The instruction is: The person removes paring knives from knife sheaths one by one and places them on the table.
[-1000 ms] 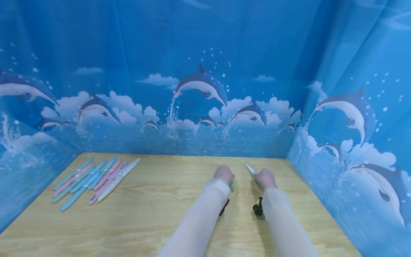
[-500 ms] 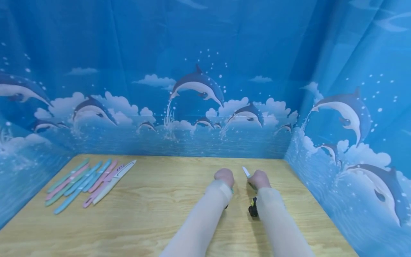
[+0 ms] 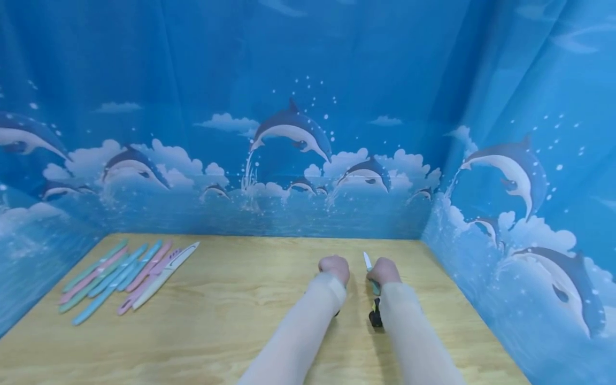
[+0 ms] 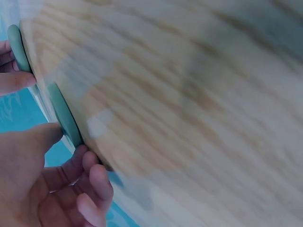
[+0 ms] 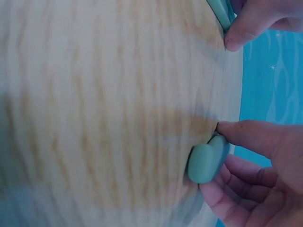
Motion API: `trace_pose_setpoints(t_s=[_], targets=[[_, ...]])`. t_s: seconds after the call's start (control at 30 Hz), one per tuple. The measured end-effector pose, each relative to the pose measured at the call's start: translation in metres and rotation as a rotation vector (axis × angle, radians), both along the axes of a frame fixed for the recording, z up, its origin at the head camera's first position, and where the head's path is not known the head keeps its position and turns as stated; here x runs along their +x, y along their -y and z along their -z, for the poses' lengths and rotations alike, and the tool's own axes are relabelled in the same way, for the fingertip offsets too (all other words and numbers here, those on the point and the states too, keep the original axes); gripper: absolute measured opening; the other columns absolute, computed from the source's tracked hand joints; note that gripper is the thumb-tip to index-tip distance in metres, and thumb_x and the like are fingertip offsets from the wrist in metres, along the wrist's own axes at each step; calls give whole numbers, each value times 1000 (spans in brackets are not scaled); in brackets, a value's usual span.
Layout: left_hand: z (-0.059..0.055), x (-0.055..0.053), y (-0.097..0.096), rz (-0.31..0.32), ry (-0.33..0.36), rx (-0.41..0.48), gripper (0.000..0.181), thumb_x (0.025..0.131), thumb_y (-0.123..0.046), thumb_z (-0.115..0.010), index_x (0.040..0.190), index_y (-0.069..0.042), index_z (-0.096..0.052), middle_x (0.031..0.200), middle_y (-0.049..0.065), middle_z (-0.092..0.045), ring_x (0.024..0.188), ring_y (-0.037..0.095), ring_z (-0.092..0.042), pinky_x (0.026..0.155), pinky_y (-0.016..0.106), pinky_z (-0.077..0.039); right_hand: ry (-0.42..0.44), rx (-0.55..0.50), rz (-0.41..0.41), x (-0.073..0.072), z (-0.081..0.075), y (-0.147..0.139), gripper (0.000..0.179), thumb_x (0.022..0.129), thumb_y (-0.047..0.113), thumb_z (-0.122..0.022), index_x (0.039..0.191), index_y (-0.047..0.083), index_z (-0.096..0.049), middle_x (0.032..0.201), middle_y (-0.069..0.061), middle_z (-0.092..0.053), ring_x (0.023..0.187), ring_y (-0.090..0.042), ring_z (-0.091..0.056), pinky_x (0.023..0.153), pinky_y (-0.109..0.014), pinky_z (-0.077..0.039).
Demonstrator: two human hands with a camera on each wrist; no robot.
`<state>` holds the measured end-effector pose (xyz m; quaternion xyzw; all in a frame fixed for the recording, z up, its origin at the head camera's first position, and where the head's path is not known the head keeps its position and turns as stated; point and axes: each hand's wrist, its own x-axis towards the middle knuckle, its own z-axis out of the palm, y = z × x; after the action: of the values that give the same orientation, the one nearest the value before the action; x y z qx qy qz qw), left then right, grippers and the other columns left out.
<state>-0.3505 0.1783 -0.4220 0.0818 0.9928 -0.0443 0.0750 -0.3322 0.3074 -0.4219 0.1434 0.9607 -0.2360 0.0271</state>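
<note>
My right hand holds a small knife by its green handle, the pale blade pointing away from me over the table. Seen from the right wrist, the thumb and fingers grip the rounded green handle close over the wood. Just to the left, my left hand pinches a slim light green piece between thumb and fingers, its long edge close along the tabletop. The fingers hide its far end, and I cannot tell whether it is a second knife's handle.
On the left side of the wooden table lies a row of green, pink and blue utensils, with a cream knife at its right end. A blue dolphin curtain closes off the back and sides.
The head view has shifted slightly to the right. The knife in my right hand has turned to point straighter ahead, showing more of its green handle. My left hand now covers its green piece.
</note>
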Motion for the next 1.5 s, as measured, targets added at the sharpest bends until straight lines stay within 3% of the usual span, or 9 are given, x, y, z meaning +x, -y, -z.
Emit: trace_pose_setpoints(t_s=[0.27, 0.47, 0.53, 0.6, 0.67, 0.87, 1.1, 1.33, 1.5], targets=[[2, 4, 5, -23, -5, -5, 41, 99, -51, -45, 102, -23, -75, 51, -3, -39, 43, 11, -26, 41, 26, -26, 2, 31, 4, 1, 3, 7, 23, 82, 8, -70, 94, -10, -64, 85, -17, -64, 75, -26, -58, 74, -41, -54], [-5, -1, 22, -12, -95, 30, 63, 94, -65, -37, 64, -18, -67, 49, -4, -36, 44, 9, -32, 42, 23, -27, -30, 36, 8, 0, 5, 2, 21, 81, 10, -71, 89, -9, -64, 82, -17, -64, 72, -26, -57, 73, -42, -53], [-10, -4, 33, -4, -130, 41, 63, 95, -65, -34, 76, -17, -69, 64, -3, -55, 59, 11, -50, 52, 24, -40, -39, 34, 10, 0, 6, 0, 20, 81, 9, -71, 87, -8, -64, 80, -17, -63, 71, -26, -56, 71, -41, -52], [-15, -7, 45, 0, -144, 40, 64, 96, -65, -31, 108, -15, -70, 98, 2, -68, 93, 16, -62, 76, 29, -51, -38, 29, 17, 0, 5, -2, 20, 81, 10, -71, 87, -8, -64, 80, -16, -63, 71, -25, -55, 69, -40, -52], [-16, -12, 58, -7, -140, 31, 67, 96, -65, -29, 138, -19, -52, 136, 7, -57, 128, 25, -50, 102, 38, -45, -37, 24, 21, 0, 4, -3, 20, 81, 9, -71, 89, -8, -63, 81, -16, -63, 71, -25, -55, 67, -38, -51], [-16, -25, 109, -76, -150, 1, 75, 94, -70, -28, 155, -30, -16, 162, 7, -16, 149, 35, -12, 119, 51, -20, -53, 35, 14, 1, 4, 0, 22, 79, 9, -71, 90, -8, -63, 84, -18, -64, 71, -26, -55, 69, -39, -52], [-12, -24, 181, -143, -194, 128, 78, 94, -67, -39, 156, -27, -14, 162, 13, -10, 148, 42, -6, 118, 57, -16, -36, 35, 6, 3, 6, 2, 20, 82, 8, -70, 89, -9, -63, 80, -17, -62, 69, -25, -54, 62, -36, -49], [-4, -8, 264, -196, -265, 223, 79, 94, -59, -48, 154, -14, -23, 159, 23, -15, 144, 50, -9, 115, 63, -16, -41, 39, -6, 0, 5, 4, 18, 82, 10, -70, 85, -7, -63, 77, -15, -61, 68, -24, -53, 60, -34, -48], [1, 11, 310, -240, -242, 343, 77, 97, -51, -49, 153, -7, -21, 157, 30, -6, 142, 54, -2, 114, 67, -11, -39, 63, -8, 1, 7, 2, 18, 81, 11, -71, 83, -6, -63, 76, -14, -61, 68, -25, -53, 64, -37, -49]])
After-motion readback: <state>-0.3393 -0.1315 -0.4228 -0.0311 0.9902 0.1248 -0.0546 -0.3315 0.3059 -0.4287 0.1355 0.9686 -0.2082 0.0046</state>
